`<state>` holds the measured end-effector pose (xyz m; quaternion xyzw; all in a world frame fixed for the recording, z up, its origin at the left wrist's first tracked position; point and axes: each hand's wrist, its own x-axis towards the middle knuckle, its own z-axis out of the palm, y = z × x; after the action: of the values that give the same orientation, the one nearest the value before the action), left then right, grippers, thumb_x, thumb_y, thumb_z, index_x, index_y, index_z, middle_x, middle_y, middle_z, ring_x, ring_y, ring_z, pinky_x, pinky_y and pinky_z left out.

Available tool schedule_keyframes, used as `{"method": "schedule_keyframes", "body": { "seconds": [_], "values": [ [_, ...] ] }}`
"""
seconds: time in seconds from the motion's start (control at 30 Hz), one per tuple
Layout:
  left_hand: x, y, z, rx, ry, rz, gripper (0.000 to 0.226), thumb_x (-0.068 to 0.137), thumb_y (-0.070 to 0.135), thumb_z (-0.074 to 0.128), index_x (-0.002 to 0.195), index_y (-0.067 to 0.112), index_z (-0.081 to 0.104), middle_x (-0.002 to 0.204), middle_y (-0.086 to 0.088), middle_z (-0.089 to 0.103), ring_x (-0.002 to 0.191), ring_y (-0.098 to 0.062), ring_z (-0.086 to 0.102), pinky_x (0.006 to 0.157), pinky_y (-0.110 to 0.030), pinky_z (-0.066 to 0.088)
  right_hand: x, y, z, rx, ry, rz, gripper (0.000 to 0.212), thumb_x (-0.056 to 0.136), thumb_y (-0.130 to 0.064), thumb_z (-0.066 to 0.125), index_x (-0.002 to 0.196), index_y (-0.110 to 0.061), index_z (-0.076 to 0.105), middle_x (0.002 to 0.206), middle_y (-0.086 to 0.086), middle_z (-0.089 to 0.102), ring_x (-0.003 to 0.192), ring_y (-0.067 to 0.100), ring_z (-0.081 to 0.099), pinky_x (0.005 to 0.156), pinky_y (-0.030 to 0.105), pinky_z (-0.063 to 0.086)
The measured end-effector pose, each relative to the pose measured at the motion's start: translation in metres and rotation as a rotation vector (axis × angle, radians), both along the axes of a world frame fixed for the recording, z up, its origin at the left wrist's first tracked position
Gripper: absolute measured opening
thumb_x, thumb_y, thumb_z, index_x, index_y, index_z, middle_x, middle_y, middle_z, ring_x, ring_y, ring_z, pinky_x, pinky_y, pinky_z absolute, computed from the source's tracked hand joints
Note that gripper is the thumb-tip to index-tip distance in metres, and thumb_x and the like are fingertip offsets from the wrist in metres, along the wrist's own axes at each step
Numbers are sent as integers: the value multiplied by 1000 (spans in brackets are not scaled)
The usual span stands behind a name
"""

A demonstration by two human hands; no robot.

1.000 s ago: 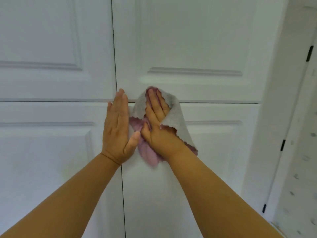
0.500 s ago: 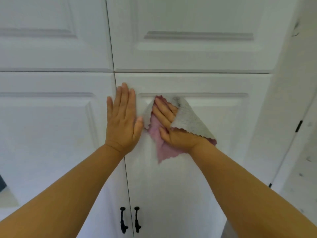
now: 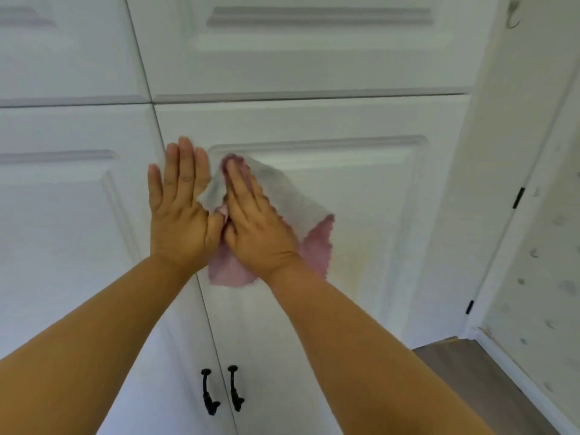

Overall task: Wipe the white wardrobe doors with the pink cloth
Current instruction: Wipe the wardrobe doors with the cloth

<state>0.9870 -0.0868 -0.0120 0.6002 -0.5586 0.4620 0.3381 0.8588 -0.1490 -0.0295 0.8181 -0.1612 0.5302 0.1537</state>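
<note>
My right hand [image 3: 254, 221] lies flat with straight fingers on the pink cloth [image 3: 317, 249], pressing it against the lower right wardrobe door [image 3: 361, 199]. The cloth shows a grey-white side folded over above the hand and a pink side hanging below the wrist. My left hand [image 3: 179, 208] rests flat with straight fingers on the seam between the lower left door [image 3: 62, 230] and the right one, its thumb touching the cloth's edge.
Two black handles [image 3: 219, 390] hang low at the seam of the lower doors. Upper doors [image 3: 298, 48] sit above. A white side panel [image 3: 489, 152], a hinged door [image 3: 549, 246] and a strip of wooden floor [image 3: 470, 372] lie to the right.
Both hands and the cloth have slid down from the gap between upper and lower doors onto the lower door's panel. The view has tilted down, revealing the handles and floor.
</note>
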Motion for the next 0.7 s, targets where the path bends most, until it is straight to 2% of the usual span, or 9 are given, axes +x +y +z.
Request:
{"method": "schedule_keyframes", "body": {
  "seconds": [0.1, 0.2, 0.33, 0.4, 0.47, 0.5, 0.57, 0.63, 0.7],
  "values": [
    [-2, 2, 0, -9, -9, -14, 73, 92, 30, 31, 156, -1, 12, 163, -24, 11, 152, -22, -8, 123, -45, -8, -26, -9, 9, 150, 155, 207, 63, 98, -15, 60, 153, -1, 34, 162, 14, 29, 153, 16, 16, 125, 26, 4],
    [-10, 1, 1, 4, -3, 11, 72, 95, 29, 30, 156, -2, 9, 162, -27, 10, 152, -23, -10, 122, -48, -6, -70, -31, 15, 109, 220, 77, 65, 96, -26, 61, 154, -14, 35, 164, 6, 26, 152, 20, 15, 125, 28, -2],
    [-16, 1, 0, 35, 19, 78, 70, 99, 32, 30, 157, 1, 4, 163, -25, 7, 152, -23, -13, 123, -47, -9, -125, -69, 6, 64, 44, -264, 66, 96, -35, 43, 156, -9, 29, 164, 14, 21, 153, 21, 8, 125, 33, -6],
    [-17, 1, -1, 35, 19, 76, 70, 100, 31, 30, 157, 1, 3, 164, -24, 6, 152, -23, -13, 123, -47, -9, -132, -73, -4, 148, -165, -381, 62, 101, -31, 39, 154, -2, 28, 163, 20, 22, 154, 23, 8, 126, 38, 3],
    [-16, 0, 0, 21, 19, 85, 69, 100, 30, 30, 157, 1, 4, 164, -23, 6, 152, -23, -12, 123, -46, -10, -109, -64, -3, 179, -334, -492, 57, 100, -30, 38, 149, -1, 32, 160, 23, 27, 150, 34, 20, 122, 53, 18],
    [-17, -1, 0, 8, 20, 87, 69, 99, 30, 30, 157, 1, 5, 164, -23, 7, 152, -22, -12, 123, -46, -10, -95, -57, -2, 176, -347, -521, 54, 99, -30, 38, 145, -1, 38, 160, 23, 27, 149, 38, 24, 119, 60, 20],
    [-14, -5, -3, -32, 15, 89, 69, 99, 29, 31, 157, 0, 7, 164, -23, 9, 152, -23, -9, 123, -47, -9, -64, -46, -1, 74, -273, -473, 52, 99, -33, 40, 139, -2, 50, 161, 18, 21, 149, 39, 24, 118, 65, 17],
    [-11, -7, -2, -66, 3, 53, 68, 98, 27, 32, 156, -1, 10, 163, -24, 10, 153, -26, -3, 123, -49, -6, -39, -33, -12, -50, -169, -374, 52, 98, -35, 44, 141, -5, 47, 161, 11, 15, 150, 34, 22, 119, 62, 16],
    [-10, -6, -3, -95, -2, -3, 67, 98, 24, 32, 156, -2, 11, 164, -24, 9, 153, -28, 1, 122, -49, -6, -24, -25, -25, -153, -63, -249, 58, 96, -31, 53, 148, -8, 43, 162, 9, 14, 151, 28, 19, 117, 53, 25]
  ]
}}
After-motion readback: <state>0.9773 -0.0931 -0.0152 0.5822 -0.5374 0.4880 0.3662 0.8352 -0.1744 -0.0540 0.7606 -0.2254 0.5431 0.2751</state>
